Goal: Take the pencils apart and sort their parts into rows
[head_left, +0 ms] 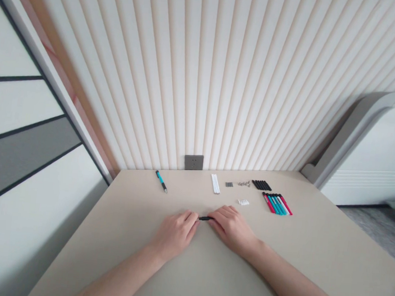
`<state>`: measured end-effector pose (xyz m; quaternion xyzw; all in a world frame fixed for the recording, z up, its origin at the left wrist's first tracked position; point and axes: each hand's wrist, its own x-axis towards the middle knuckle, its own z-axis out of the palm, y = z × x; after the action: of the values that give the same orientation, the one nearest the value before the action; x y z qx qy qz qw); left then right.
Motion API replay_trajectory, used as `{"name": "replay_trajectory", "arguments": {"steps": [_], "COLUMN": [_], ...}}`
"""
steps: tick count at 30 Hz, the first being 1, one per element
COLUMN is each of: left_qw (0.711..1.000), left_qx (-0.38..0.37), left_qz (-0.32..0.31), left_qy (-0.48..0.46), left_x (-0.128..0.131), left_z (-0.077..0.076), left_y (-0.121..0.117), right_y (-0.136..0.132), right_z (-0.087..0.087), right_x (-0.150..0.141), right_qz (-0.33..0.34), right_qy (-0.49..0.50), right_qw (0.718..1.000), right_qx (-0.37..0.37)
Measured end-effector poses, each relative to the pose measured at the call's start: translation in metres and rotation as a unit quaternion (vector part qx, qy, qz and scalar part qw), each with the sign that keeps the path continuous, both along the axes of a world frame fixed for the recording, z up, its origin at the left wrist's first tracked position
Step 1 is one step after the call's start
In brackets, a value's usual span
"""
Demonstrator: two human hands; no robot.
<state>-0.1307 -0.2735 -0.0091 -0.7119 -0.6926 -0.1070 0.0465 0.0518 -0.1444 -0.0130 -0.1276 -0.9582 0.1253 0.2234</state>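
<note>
A short black pen grip [206, 218] spans the gap between my two hands, low over the table. The fingers of my left hand [178, 230] are pinched at its left end, where any small piece between them is hidden. My right hand [231, 226] is closed around the other end, its fingers covering the rest of the grip. Beyond my hands lie small white pieces [243, 202], white refill tubes [215, 183], small grey pieces that look like springs [229, 184], and metal pen tips [244, 183].
Several black grips [261, 185] lie at the back right, above a row of red, turquoise and white pen barrels [277, 204]. A whole turquoise pen [161, 181] rests at the back left. A ribbed wall with a socket [194, 162] borders the table [135, 216].
</note>
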Motion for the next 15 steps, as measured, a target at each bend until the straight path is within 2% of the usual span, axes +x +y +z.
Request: {"name": "replay_trajectory", "arguments": {"steps": [4, 8, 13, 15], "left_qw": [1.000, 1.000, 0.999, 0.999], "left_qx": [0.010, 0.003, -0.020, -0.025], "left_qz": [-0.006, -0.010, -0.025, -0.026], "left_qy": [-0.004, 0.008, 0.030, 0.029], "left_x": [-0.001, -0.002, -0.001, 0.000], "left_z": [-0.004, -0.004, 0.000, 0.001], "left_y": [0.000, 0.001, 0.001, 0.002], "right_y": [0.000, -0.003, -0.013, -0.016], "right_z": [-0.001, 0.000, 0.000, -0.002], "right_x": [0.000, 0.000, -0.004, -0.006], "right_qz": [-0.006, 0.018, 0.005, -0.006], "right_qy": [0.026, 0.054, 0.112, 0.124], "right_qw": [0.999, 0.995, 0.966, 0.956], "right_qx": [-0.039, -0.087, -0.233, -0.267]}}
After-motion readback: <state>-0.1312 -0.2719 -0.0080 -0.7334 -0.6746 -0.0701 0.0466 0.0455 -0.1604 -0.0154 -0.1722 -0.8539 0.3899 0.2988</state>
